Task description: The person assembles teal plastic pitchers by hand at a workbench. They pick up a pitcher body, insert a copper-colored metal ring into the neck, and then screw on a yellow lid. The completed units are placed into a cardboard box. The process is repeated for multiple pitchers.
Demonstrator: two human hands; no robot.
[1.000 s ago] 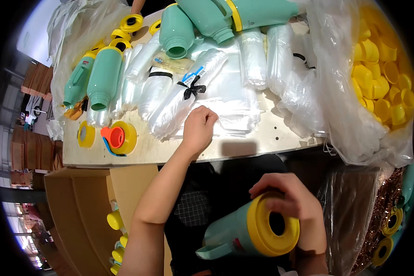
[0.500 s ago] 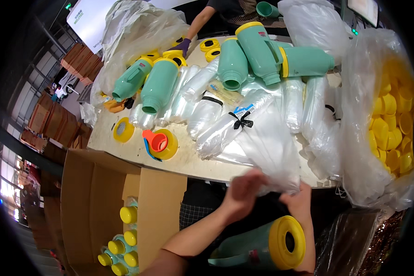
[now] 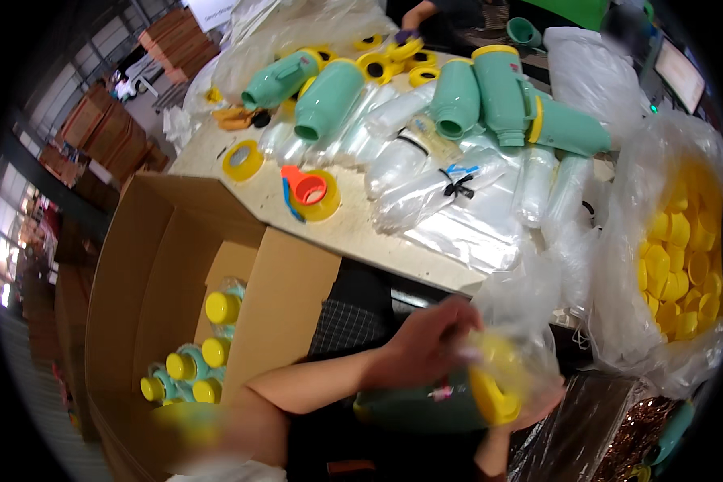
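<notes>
A green flask body (image 3: 422,402) with a yellow rim (image 3: 494,394) lies on its side across my lap. A clear plastic bag (image 3: 530,301) hangs over its rim end, partly covering it. My left hand (image 3: 430,341) is closed at the bag's edge beside the rim, fingertips pinched and a little blurred. My right hand (image 3: 538,406) is on the far side of the rim, holding the bag; the plastic partly veils its fingers. On the table ahead lies a stack of clear flat bags (image 3: 466,237), with a rolled bundle (image 3: 434,189) tied in black on it.
An open carton (image 3: 289,309) at left holds several yellow-capped bottles (image 3: 222,308). Green flask bodies (image 3: 329,100), yellow rings (image 3: 375,68) and tape rolls (image 3: 243,161) lie on the table (image 3: 257,197). A bag of yellow cups (image 3: 675,265) stands right. A co-worker's gloved hand (image 3: 407,36) is beyond.
My hands have brought the clear bag from the table's edge down over the flask's yellow rim. The view has shifted, and the co-worker's hand is now among the yellow rings.
</notes>
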